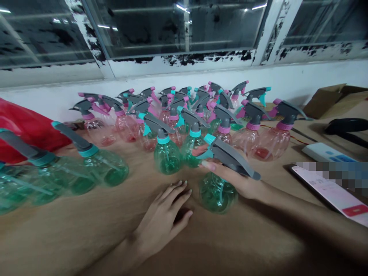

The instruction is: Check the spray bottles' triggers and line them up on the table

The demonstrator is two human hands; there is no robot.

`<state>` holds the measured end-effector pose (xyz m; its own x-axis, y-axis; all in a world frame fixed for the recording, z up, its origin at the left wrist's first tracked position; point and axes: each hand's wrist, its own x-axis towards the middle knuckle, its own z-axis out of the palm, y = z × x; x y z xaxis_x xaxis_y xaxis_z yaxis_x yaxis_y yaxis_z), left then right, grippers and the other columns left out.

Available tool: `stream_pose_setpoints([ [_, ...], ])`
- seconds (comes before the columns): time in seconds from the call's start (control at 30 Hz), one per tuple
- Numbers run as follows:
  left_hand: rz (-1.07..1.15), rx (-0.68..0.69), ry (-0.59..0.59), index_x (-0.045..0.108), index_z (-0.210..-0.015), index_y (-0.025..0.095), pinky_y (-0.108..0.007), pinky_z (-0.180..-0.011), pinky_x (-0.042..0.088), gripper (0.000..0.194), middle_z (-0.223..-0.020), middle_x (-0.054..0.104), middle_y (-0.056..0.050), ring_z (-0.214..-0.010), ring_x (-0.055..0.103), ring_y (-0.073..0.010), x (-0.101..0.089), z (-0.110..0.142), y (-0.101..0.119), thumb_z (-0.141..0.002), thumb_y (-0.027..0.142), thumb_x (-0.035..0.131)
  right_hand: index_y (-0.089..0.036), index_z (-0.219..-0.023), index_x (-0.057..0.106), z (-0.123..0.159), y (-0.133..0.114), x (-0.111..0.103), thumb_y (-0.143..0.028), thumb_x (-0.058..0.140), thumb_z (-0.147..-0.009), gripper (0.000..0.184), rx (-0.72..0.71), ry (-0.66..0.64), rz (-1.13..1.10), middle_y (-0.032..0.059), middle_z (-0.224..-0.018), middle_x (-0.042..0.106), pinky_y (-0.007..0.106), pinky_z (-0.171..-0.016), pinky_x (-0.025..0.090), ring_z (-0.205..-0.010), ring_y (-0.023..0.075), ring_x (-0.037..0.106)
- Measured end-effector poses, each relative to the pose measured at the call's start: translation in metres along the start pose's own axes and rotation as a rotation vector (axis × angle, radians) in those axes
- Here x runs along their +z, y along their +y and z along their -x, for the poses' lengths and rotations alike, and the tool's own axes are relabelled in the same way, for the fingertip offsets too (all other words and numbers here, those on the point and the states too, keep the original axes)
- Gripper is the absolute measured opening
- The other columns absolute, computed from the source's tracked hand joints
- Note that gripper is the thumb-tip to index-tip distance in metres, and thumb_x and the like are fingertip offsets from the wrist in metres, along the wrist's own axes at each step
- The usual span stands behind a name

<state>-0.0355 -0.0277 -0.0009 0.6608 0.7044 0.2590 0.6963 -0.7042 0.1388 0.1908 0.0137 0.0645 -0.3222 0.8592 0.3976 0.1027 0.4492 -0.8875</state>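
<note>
My right hand (230,174) grips a green spray bottle (218,195) by its neck, below the grey and teal trigger head. The bottle is upright, just over the table or standing on it; I cannot tell which. Flat on the brown table (115,234) lies my left hand (163,216), fingers stretched out and nothing in them. Beyond it stand a green spray bottle (168,157) and a second green spray bottle (192,147), the latter partly hidden by my right fingers.
Pink spray bottles (270,143) with grey heads crowd the back. Several green bottles (105,168) stand at the left by a red bag (25,126). On the right are a phone (327,188), a white-blue box (327,152), a black item (347,126) and a cardboard box (330,99).
</note>
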Motion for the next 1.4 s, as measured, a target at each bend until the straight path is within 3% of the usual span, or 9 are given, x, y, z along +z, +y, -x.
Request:
stream_pose_setpoints([
  [0.1,0.008,0.001,0.006,0.047,-0.130,0.018,-0.045,-0.103,0.038,0.038,-0.137,0.049,-0.010,-0.126,0.044,-0.0260,0.0004,0.0001,-0.0002,-0.094,0.030,0.050,-0.025,-0.107,0.062,-0.0002,0.0009,-0.0003,-0.036,0.062,-0.083,0.026,-0.003,0.003,0.003,0.0018,-0.093,0.066,0.038,-0.085,0.050,-0.074,0.0166,0.062],
  [0.23,0.008,0.000,0.008,0.047,-0.130,0.018,-0.046,-0.103,0.038,0.038,-0.137,0.049,-0.010,-0.126,0.045,-0.0262,0.0007,0.0000,-0.0003,-0.094,0.030,0.051,-0.025,-0.106,0.063,0.0005,0.0026,-0.0009,-0.037,0.063,-0.083,0.026,0.010,0.008,0.013,0.0001,-0.082,0.065,0.039,-0.082,0.051,-0.068,0.0161,0.060],
  [0.37,0.011,-0.004,0.014,0.047,-0.130,0.019,-0.047,-0.103,0.038,0.038,-0.137,0.048,-0.009,-0.125,0.046,-0.0266,0.0015,0.0003,-0.0005,-0.094,0.030,0.051,-0.025,-0.104,0.062,0.0006,0.0013,-0.0002,-0.037,0.063,-0.083,0.024,0.005,0.009,-0.012,0.0013,-0.096,0.066,0.037,-0.082,0.051,-0.072,0.0153,0.061],
  [0.57,0.003,-0.002,0.014,0.047,-0.130,0.018,-0.046,-0.102,0.039,0.038,-0.137,0.048,-0.009,-0.125,0.045,-0.0269,0.0018,0.0001,-0.0008,-0.094,0.030,0.051,-0.024,-0.104,0.061,-0.0005,-0.0014,0.0005,-0.036,0.062,-0.083,0.024,0.017,-0.003,-0.024,0.0018,-0.097,0.065,0.033,-0.077,0.052,-0.076,0.0154,0.062],
  [0.73,0.012,-0.005,0.010,0.047,-0.130,0.019,-0.046,-0.103,0.038,0.038,-0.138,0.047,-0.009,-0.125,0.045,-0.0265,0.0008,-0.0001,-0.0003,-0.094,0.030,0.051,-0.026,-0.104,0.061,0.0001,0.0015,-0.0007,-0.038,0.061,-0.083,0.024,0.011,-0.005,-0.005,-0.0003,-0.083,0.063,0.037,-0.079,0.052,-0.069,0.0156,0.060],
  [0.9,0.013,-0.012,0.010,0.047,-0.130,0.019,-0.046,-0.103,0.039,0.037,-0.137,0.049,-0.009,-0.125,0.045,-0.0264,0.0012,0.0003,0.0001,-0.094,0.030,0.050,-0.026,-0.103,0.062,0.0002,0.0028,0.0004,-0.038,0.062,-0.083,0.024,-0.013,-0.001,0.006,0.0016,-0.092,0.065,0.036,-0.076,0.052,-0.072,0.0160,0.061],
  [1.13,-0.006,-0.002,0.003,0.047,-0.130,0.018,-0.046,-0.103,0.038,0.038,-0.138,0.048,-0.009,-0.126,0.044,-0.0265,0.0007,-0.0004,-0.0004,-0.094,0.031,0.050,-0.026,-0.098,0.061,-0.0014,-0.0010,-0.0009,-0.043,0.059,-0.084,0.021,-0.009,-0.008,0.092,-0.0030,-0.068,0.058,0.031,-0.056,0.045,-0.052,0.0128,0.051],
  [1.3,-0.001,-0.001,0.006,0.047,-0.130,0.018,-0.046,-0.104,0.037,0.038,-0.138,0.047,-0.009,-0.126,0.043,-0.0264,0.0013,-0.0002,-0.0007,-0.094,0.031,0.051,-0.023,-0.077,0.060,-0.0021,-0.0044,-0.0040,-0.046,0.054,-0.087,0.025,-0.063,0.039,0.248,-0.0002,-0.072,0.062,0.033,-0.061,0.043,-0.067,0.0160,0.059],
  [1.4,-0.007,-0.002,0.000,0.047,-0.130,0.017,-0.046,-0.103,0.038,0.039,-0.138,0.047,-0.010,-0.127,0.043,-0.0268,0.0014,0.0003,-0.0006,-0.093,0.030,0.052,-0.023,-0.081,0.060,-0.0021,-0.0038,-0.0043,-0.044,0.054,-0.088,0.024,-0.065,0.013,0.215,0.0004,-0.076,0.065,0.033,-0.064,0.045,-0.072,0.0168,0.062],
])
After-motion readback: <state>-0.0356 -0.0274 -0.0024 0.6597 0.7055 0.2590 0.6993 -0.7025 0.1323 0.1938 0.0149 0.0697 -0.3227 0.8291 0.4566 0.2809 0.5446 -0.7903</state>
